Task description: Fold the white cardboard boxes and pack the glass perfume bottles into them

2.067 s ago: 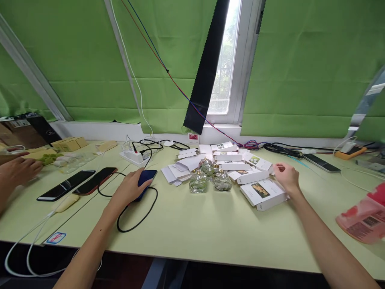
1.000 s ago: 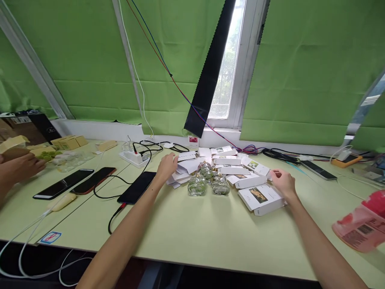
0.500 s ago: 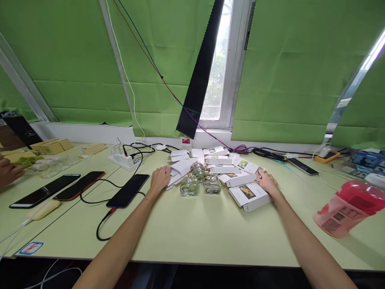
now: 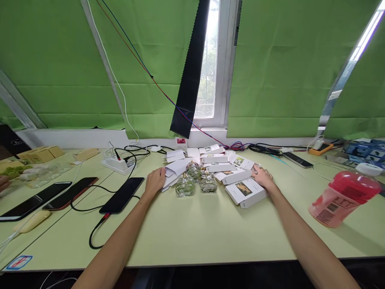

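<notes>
Green blinds [image 4: 285, 76] cover the wall behind a pale green tabletop [image 4: 204, 228]; daylight enters through a narrow window [image 4: 207, 72] gap.

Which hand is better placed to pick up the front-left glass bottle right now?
Left, probably. The left hand rests on the flat white cartons right beside the front-left glass bottle. The right hand lies at the far side of the pile, on the white boxes, with another bottle in between.

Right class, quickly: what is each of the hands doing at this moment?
Left hand: open, palm down on the folded white papers, holding nothing.
Right hand: open, resting against the white boxes, gripping nothing.
</notes>
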{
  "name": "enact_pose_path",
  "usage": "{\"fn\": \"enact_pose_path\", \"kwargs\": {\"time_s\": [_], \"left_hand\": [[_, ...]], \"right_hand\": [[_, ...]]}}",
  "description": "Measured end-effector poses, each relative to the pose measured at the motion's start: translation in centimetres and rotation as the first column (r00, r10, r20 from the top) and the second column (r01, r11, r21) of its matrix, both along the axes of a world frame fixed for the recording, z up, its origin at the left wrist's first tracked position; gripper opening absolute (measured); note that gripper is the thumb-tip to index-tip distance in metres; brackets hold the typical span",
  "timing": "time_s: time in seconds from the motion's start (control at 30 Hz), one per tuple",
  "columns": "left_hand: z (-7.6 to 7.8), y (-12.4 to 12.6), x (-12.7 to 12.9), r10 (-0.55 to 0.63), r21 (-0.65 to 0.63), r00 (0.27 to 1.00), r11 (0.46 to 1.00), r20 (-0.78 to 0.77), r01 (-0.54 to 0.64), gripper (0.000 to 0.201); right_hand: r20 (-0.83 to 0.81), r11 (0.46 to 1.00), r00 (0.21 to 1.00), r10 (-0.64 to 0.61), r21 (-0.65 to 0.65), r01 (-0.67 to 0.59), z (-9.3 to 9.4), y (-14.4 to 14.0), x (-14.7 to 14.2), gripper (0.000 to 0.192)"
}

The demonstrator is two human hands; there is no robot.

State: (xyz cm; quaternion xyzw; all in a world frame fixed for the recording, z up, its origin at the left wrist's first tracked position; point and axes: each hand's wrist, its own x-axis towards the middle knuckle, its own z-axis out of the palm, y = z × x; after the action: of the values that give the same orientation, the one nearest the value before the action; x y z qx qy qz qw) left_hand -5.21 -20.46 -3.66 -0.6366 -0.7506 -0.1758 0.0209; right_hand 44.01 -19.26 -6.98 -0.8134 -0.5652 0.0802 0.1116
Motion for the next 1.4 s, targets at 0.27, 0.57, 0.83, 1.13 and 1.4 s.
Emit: {"fn": "enact_pose_path", "kwargs": {"time_s": [0.27,0.57,0.83,1.13,1.4], "left_hand": [[0.0,0.4,-0.1,-0.009,0.007,1.0,1.0,0.006,0.008,0.055],[-0.2,0.4,-0.2,-0.009,0.032,1.0,0.999,0.012,0.009,0.055],[-0.1,0.2,-0.1,-0.008,0.028,1.0,1.0,0.0,0.008,0.053],[-0.1,0.2,-0.1,-0.013,0.023,1.0,1.0,0.016,0.012,0.052],[-0.2,0.3,0.0,-0.031,0.088,0.998,0.996,0.05,0.027,0.049]], "right_hand": [[0.011,1.0,1.0,0.006,-0.009,-0.006,0.5,-0.1,-0.2,0.053],[0.012,1.0,1.0,0.023,-0.008,-0.023,0.7,-0.4,-0.4,0.052],[0.014,0.999,0.999,0.035,0.018,-0.035,0.4,-0.4,-0.4,0.05],[-0.019,0.999,0.999,0.029,0.033,-0.028,0.6,-0.5,-0.5,0.052],[-0.112,0.989,0.994,0.001,0.145,0.015,1.1,-0.7,-0.3,0.057]]}}
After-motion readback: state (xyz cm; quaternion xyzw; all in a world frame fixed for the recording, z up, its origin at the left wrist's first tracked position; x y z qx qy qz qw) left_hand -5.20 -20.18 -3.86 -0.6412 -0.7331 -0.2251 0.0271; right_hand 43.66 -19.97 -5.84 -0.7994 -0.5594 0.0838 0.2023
